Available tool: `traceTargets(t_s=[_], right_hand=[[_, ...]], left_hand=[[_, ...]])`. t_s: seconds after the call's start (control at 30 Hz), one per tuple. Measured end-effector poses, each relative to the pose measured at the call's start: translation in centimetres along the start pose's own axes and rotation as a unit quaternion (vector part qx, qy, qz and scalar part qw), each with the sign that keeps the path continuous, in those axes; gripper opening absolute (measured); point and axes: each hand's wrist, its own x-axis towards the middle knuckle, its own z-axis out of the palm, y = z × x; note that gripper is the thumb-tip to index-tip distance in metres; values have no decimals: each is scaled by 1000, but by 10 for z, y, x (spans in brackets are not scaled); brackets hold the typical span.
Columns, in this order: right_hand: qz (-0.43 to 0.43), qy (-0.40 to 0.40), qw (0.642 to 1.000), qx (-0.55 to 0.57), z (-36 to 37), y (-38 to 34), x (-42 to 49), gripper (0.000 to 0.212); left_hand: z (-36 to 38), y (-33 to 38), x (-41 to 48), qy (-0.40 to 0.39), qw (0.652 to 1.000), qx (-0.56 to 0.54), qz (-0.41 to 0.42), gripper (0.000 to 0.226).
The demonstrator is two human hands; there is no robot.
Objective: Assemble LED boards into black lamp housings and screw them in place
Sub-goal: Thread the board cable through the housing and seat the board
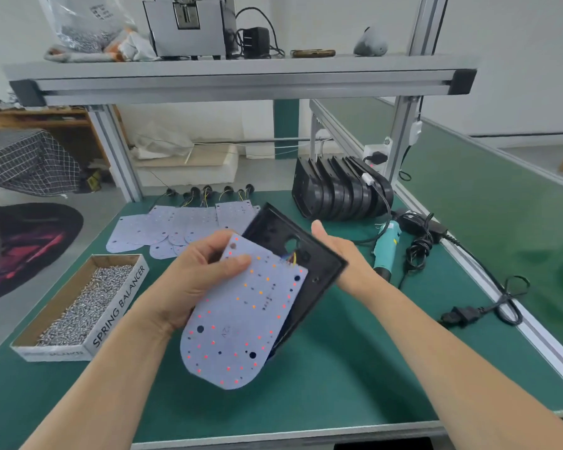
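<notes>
Your left hand (202, 280) pinching LED board (241, 316) by top edge; your right hand (345, 254) cradling tilted housing (309, 254) just behind; board's long axis lying along housing's, wires (291, 258) entering its hole

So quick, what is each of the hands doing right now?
Left hand: closed on the LED board, thumb on its face.
Right hand: holding the black lamp housing from behind, thumb up.

You are reaching both bare forearms forward, wrists raised. Your left grip (202, 271) is pinching closed, thumb lying across the top and fingers curled beneath. Your right grip (342, 254) is cupping from behind, palm facing inward, thumb pointing up.
</notes>
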Motion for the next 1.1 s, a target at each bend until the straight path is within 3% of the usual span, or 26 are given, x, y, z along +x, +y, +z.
traceTargets(t_s=[0.1, 0.17, 0.23, 0.27, 0.33, 0.4, 0.63, 0.7, 0.77, 0.83, 0.9, 1.0, 1.1], right_hand=[[-51, 16, 995, -80, -6, -7, -2, 66], [-130, 153, 970, -139, -14, -14, -6, 41], [-248, 302, 916, -88, -17, -28, -21, 19], [-298, 318, 897, -74, -16, -33, -30, 17], [-339, 244, 896, -152, -10, -37, -42, 22], [-293, 155, 910, -249, 0, -36, -50, 32], [-253, 124, 924, -259, 4, -31, -53, 27], [-226, 103, 953, -174, 7, -32, -52, 19], [-206, 117, 971, -32, 9, -34, -51, 15], [-193, 167, 964, 75, 9, -33, -48, 14], [-178, 210, 950, 148, 10, -33, -47, 15], [-172, 244, 943, 148, 13, -32, -44, 16], [-166, 189, 962, 106, 8, -29, -40, 18]], left_hand=[[0, -1, 4, 14, 999, 36, -4, 16], [-1, -4, 6, 32, 999, 43, -1, 17], [-2, -6, 6, 38, 999, 36, 11, 20], [-3, -8, 7, 41, 998, 37, 17, 25], [-2, -11, 8, 49, 997, 49, 27, 32], [1, -15, 10, 63, 996, 60, 34, 36], [10, -19, 11, 110, 992, 35, 58, 9], [13, -20, 12, 115, 991, 46, 58, 14], [15, -20, 12, 132, 987, 62, 66, 37], [16, -20, 12, 137, 985, 81, 70, 52], [18, -22, 12, 136, 985, 82, 73, 48], [20, -31, 11, 152, 981, 89, 79, 43], [23, -36, 12, 197, 966, 123, 113, 29]])
